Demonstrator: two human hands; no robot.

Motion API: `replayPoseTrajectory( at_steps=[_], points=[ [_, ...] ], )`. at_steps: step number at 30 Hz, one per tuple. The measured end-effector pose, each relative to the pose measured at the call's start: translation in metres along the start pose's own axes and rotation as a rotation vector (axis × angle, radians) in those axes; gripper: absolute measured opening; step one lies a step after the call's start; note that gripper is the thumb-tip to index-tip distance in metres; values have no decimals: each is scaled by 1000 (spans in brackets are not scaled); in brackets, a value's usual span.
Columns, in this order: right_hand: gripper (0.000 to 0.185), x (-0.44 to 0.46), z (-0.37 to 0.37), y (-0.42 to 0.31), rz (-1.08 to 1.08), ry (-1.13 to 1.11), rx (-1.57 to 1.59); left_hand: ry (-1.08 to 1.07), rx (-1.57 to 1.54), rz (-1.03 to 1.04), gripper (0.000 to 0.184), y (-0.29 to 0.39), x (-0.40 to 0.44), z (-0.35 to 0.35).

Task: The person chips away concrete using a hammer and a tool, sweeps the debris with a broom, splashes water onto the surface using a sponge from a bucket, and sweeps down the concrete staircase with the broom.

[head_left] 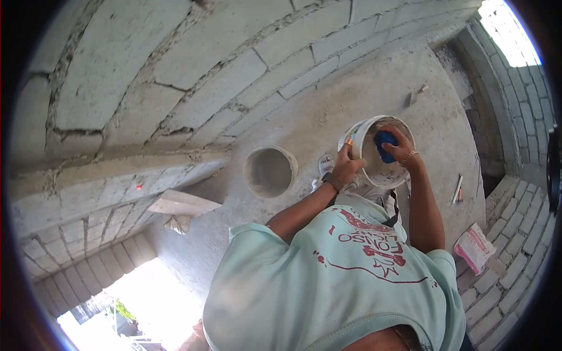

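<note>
A white bucket is tilted so its open mouth faces me, with greyish residue on its inner wall. My left hand grips the rim on its left side, thumb over the edge. Inside the mouth, my right hand is closed around a blue object, held against the inner wall; it looks like a sponge or cloth, but I cannot tell which. A second bucket stands upright on the floor to the left, greyish inside.
Block walls rise ahead and on both sides. On the concrete floor lie a small tool and thin sticks. A pink and white bag is at the right, a board at the left.
</note>
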State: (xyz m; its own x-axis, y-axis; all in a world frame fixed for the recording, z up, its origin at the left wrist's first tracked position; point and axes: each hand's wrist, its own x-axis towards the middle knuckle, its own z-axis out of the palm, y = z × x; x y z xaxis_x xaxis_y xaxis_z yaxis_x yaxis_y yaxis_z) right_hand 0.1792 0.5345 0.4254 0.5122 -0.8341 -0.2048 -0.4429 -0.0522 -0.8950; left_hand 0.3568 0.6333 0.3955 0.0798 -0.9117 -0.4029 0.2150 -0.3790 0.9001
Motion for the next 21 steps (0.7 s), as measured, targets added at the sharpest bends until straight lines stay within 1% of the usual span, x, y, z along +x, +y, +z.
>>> replayPoseTrajectory(
  at_steps=[1, 3, 4, 5, 6, 7, 8, 9, 10, 11, 13, 14, 15, 16, 17, 18, 19, 20, 21],
  points=[
    [42, 7, -2, 9, -53, -2, -65, -12, -64, -60, 30, 11, 5, -1],
    [42, 24, -5, 9, 68, -129, -46, 46, -184, -117, 33, 27, 17, 5],
    [46, 34, -7, 12, 57, -211, -56, 68, -280, -69, 30, -3, 35, 4],
    [44, 42, -13, 1, 126, -273, -51, 80, -171, -83, 26, -6, 43, 0],
    [45, 56, -8, 26, 49, -321, 43, 124, -284, -155, 24, 30, 39, 19],
    [46, 68, -12, 30, 33, -377, 13, 170, -298, -167, 23, 23, 53, 24],
    [47, 89, -29, 43, -181, -325, -68, 217, -313, -179, 22, 18, 68, 31],
    [47, 102, -48, 39, -129, -384, -27, 247, -212, -130, 22, 3, 79, 26],
    [48, 109, -73, 36, -77, -455, 25, 219, 178, -24, 22, -5, 84, 23],
    [48, 116, -106, 40, -81, -439, 25, 189, 560, 93, 23, -7, 89, 29],
    [48, 140, -177, 51, -49, -595, 45, 230, 865, 121, 24, -1, 102, 55],
    [46, 152, -224, 63, -165, -551, -44, 213, 879, 140, 24, -8, 111, 56],
    [46, 163, -285, 79, -103, -475, -266, 338, 665, 174, 19, -23, 126, 55],
    [36, 179, -343, 133, 37, -21, -235, 393, 560, 181, 17, -23, 137, 67],
    [26, 193, -433, 172, 209, 255, -489, 447, 453, 194, 16, -23, 148, 78],
    [18, 180, -518, 227, 148, 954, -728, 458, 412, 233, 18, -12, 151, 98],
    [20, 137, -593, 228, 137, 1340, -128, 466, 288, 192, 20, -3, 159, 114],
    [24, 88, -633, 200, 179, 1628, 195, 480, 160, 155, 21, 6, 168, 129],
    [33, 45, -675, 209, 209, 1716, 358, 499, 33, 120, 22, 15, 176, 144]
  ],
)
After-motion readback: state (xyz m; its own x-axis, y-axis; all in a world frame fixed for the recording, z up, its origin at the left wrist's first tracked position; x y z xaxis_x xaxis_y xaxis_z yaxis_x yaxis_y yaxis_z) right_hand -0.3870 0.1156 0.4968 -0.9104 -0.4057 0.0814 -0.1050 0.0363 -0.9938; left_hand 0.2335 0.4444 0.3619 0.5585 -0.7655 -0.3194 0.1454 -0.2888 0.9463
